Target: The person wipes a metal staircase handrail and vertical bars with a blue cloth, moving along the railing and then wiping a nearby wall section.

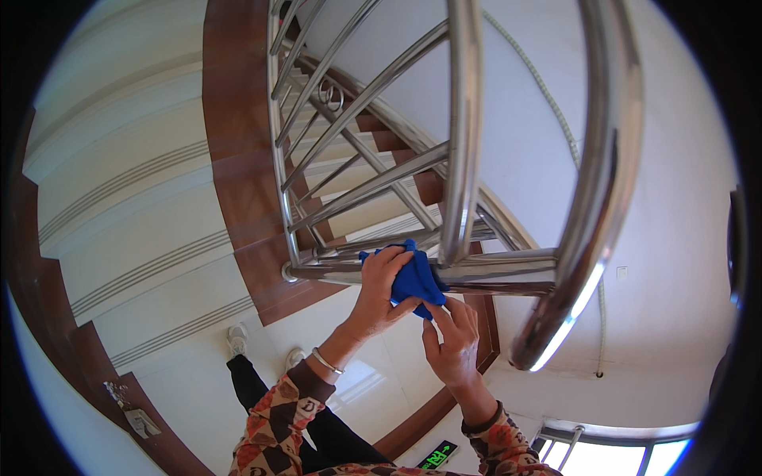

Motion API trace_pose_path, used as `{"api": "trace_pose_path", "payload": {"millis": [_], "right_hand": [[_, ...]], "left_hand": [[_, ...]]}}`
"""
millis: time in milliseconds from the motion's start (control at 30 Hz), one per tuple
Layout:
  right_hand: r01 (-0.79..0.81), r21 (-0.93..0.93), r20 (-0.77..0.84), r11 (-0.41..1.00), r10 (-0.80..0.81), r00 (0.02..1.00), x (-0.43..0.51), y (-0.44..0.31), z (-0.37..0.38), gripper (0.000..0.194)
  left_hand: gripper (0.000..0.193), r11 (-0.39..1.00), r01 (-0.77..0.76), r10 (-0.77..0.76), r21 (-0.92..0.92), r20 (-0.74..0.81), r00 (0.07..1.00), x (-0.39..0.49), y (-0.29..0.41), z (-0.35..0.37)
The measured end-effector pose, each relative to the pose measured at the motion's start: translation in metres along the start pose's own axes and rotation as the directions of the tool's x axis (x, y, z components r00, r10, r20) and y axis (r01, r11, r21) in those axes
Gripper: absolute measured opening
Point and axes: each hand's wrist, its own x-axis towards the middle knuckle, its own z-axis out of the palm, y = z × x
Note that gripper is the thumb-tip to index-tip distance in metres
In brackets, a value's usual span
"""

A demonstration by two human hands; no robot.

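A blue cloth (415, 279) is wrapped over the round metal newel post (500, 271) of the stair railing. My left hand (381, 285), with a bracelet at the wrist, presses the cloth on the post, fingers over its top side and thumb at its lower edge. My right hand (453, 336) pinches the cloth's lower right corner between thumb and fingers. Part of the post is hidden under the cloth and my left hand. The thick metal handrail (595, 238) curves past at the right, apart from both hands.
Slanted metal balusters (369, 98) rise beyond the hands. Pale stairs (149, 256) with a brown border (238, 178) climb at the left. A lit green exit sign (437, 455) is at the bottom, near a window (613, 455). A white wall stands at the right.
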Motion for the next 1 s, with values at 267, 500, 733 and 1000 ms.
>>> {"api": "trace_pose_path", "payload": {"millis": [267,500,733,1000], "right_hand": [[0.168,-0.038,0.208,0.985,-0.156,0.966,0.017,-0.028,0.046,0.030],[0.355,-0.362,0.417,0.862,-0.191,0.889,0.033,-0.029,0.089,0.035],[0.409,-0.431,0.485,0.804,-0.175,0.857,0.037,-0.029,0.134,0.032],[0.479,-0.375,0.613,0.794,-0.176,0.770,0.021,-0.025,0.220,0.036]], "left_hand": [[0.093,0.990,0.014,0.005,0.140,-0.129,0.992,-0.058,-0.100,-0.010],[0.090,0.987,0.094,-0.063,0.131,-0.225,0.972,-0.055,-0.085,0.005],[0.093,0.984,0.133,-0.105,0.123,-0.212,0.972,-0.091,-0.159,-0.008],[0.090,0.953,0.259,-0.242,0.160,-0.115,0.963,-0.147,-0.285,-0.043]]}}
